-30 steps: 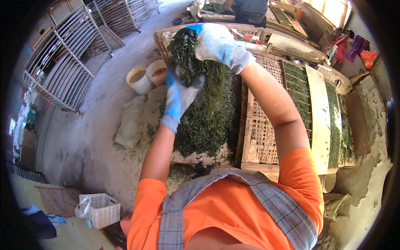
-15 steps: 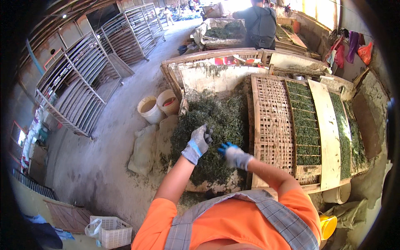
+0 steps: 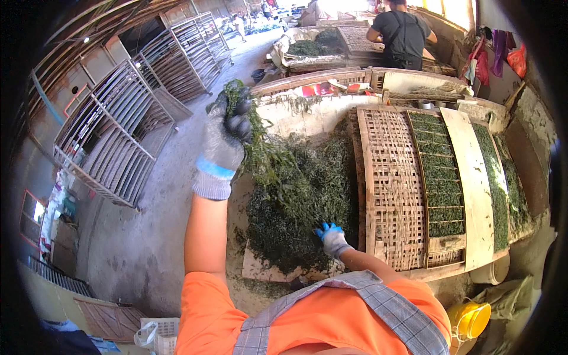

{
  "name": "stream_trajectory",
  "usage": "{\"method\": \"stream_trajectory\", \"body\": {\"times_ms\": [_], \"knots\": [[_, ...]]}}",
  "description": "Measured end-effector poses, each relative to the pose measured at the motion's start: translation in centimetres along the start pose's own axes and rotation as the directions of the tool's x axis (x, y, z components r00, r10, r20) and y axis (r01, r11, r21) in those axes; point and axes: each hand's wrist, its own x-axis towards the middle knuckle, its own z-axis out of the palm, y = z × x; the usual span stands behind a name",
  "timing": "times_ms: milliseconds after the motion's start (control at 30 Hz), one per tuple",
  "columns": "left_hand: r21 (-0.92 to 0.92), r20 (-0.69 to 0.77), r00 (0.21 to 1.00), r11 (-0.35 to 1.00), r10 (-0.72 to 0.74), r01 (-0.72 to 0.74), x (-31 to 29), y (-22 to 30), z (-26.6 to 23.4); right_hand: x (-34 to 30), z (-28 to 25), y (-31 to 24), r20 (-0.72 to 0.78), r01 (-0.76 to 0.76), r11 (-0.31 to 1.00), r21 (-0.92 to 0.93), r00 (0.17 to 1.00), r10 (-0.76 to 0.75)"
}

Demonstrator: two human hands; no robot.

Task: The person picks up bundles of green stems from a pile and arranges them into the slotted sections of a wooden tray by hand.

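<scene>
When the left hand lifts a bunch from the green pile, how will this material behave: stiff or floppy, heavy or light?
Probably floppy: the strands in the left hand hang down loosely. It likely tangles, since the bunch trails back to the green pile in one clump. It seems fairly light, being raised high with one hand.

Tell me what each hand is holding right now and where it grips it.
The left hand is raised, clenching a bunch of green leaves at its top, strands hanging below. The right hand is down in the leaf pile; its grip cannot be told.
</scene>
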Motion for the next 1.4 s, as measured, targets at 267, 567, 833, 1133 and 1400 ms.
{"method": "stream_trajectory", "body": {"times_ms": [267,567,833,1133,1400], "knots": [[-0.195,0.087,0.894,0.873,-0.440,0.448,-6.4,-9.0,-11.9,0.9,-15.2,-3.8,-0.290,0.482,0.852,0.203,0.861,-0.418],[0.364,-0.023,0.911,0.845,-0.412,0.391,-10.4,-20.8,-12.9,2.1,-31.0,-10.9,-0.367,0.313,0.949,-0.015,0.882,-0.297],[0.075,-0.174,0.904,0.910,-0.390,0.407,-9.4,-21.4,-13.9,-2.6,-11.1,-5.6,-0.457,0.510,0.824,-0.249,0.688,-0.564],[0.405,-0.082,0.967,0.879,-0.240,0.252,-10.5,-21.3,-14.7,-5.0,-18.2,-9.2,-0.801,0.592,0.806,0.001,0.484,-0.354],[-0.304,-0.150,0.817,0.812,-0.557,0.498,-10.5,-18.8,-13.3,-5.3,-10.3,-6.6,-0.326,0.505,0.855,-0.122,0.793,-0.515]]}}
